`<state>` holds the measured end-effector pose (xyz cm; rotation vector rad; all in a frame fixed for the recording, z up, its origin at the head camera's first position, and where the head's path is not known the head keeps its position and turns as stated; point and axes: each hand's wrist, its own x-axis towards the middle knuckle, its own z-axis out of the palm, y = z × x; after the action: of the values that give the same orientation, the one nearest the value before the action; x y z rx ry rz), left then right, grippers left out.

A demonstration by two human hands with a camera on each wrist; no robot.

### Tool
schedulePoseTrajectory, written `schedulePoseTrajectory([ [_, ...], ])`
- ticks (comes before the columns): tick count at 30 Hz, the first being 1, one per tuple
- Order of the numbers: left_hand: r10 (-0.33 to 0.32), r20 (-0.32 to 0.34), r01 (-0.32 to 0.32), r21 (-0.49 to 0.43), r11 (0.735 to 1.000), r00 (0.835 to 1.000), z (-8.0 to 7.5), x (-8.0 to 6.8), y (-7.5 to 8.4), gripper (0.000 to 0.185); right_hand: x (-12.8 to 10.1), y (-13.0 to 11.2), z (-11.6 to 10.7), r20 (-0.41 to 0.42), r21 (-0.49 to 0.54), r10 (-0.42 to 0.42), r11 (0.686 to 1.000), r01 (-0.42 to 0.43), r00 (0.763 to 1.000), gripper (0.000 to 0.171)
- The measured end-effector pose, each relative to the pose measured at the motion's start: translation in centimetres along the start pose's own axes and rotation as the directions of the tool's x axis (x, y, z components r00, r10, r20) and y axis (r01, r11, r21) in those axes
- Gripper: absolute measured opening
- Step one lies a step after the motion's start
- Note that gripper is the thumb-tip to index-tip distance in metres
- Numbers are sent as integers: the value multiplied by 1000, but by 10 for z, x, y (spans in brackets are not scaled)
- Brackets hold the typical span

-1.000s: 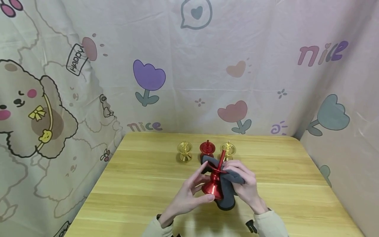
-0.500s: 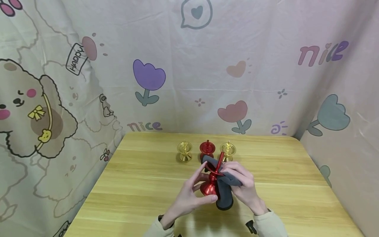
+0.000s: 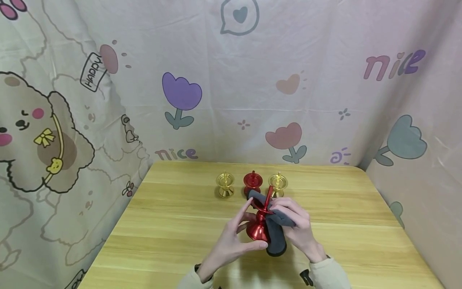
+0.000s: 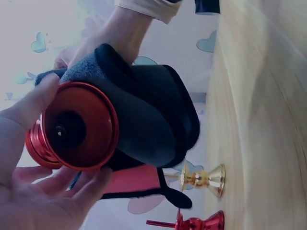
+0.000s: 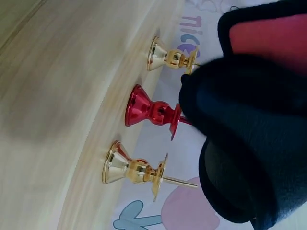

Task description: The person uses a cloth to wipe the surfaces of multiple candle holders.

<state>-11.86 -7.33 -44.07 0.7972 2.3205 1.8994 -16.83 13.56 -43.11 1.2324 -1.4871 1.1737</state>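
- Wooden counter (image 3: 173, 224), cartoon-print sheet (image 3: 108, 100) hung behind and to both sides.
- Red candlestick (image 3: 260, 224) is held above the counter near the front edge, tilted, spike pointing up and away from the person.
- Left hand (image 3: 231, 241): fingers curled round the candlestick's flared base; the left wrist view shows the thumb on the rim of the base (image 4: 79, 127) and fingers under it.
- Right hand (image 3: 297, 228): fingers clamped on a dark grey cloth (image 3: 276, 237), pressing it against the candlestick's stem and dish. Cloth hangs down past the base on the right side.
- Cloth has a pink-red inner face, visible in both wrist views (image 4: 134, 179).
- Behind the hands, a row of three stands upright on the counter: gold candlestick on the left (image 3: 225, 185), second red candlestick (image 3: 252, 182) in the middle, another gold one (image 3: 278, 182) on the right.
- All three stand apart from each other, near the held one but not touching it.
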Motion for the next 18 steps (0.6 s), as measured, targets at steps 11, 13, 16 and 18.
schedulePoseTrajectory([
  [11,41,103,-16,-234,972,994,-8,-2,-3,89,1,-1,0,-29,87,45,995,-42,999,12],
  [13,33,104,-11,-211,977,994,-7,-2,-3,92,1,-2,1,-27,78,40,996,-37,999,12],
  [16,33,70,-23,-129,991,997,-2,-2,-1,101,0,-1,2,-13,46,27,999,-27,1000,13],
  [18,38,35,-35,-91,995,999,0,-2,0,105,0,-1,3,-6,32,23,999,-23,1000,14],
])
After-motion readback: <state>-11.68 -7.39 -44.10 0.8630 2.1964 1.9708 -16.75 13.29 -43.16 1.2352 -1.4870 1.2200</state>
